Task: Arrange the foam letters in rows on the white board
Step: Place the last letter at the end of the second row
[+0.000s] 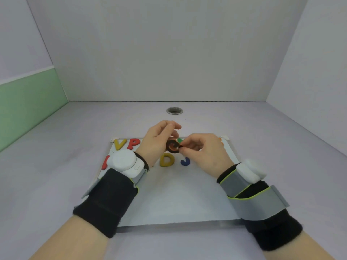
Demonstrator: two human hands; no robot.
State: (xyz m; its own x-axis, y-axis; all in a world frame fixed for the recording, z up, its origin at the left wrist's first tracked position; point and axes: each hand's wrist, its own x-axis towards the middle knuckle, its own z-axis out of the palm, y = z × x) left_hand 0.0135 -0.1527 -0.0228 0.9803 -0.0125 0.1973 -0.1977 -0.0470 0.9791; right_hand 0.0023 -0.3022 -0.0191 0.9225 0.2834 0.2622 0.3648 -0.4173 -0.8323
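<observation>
Your ring letter (pixel 173 146), dark-backed with orange showing, hangs above the board (pixel 176 194), pinched between left hand (pixel 159 138) and right hand (pixel 202 152). Placed so far: V (pixel 120 144), P (pixel 133 143), D (pixel 167 160), J (pixel 185 161); others sit partly hidden. Most of the board looks unfilled.

A pale lavender counter (pixel 75 147) sits boxed in by plain white walls: a back wall (pixel 169 53), a right wall (pixel 319 62) and a left wall (pixel 20 34) with a green lower band (pixel 28 104). A round metal grommet hole (pixel 174 110) lies near the counter's far edge. Light is soft and even.
</observation>
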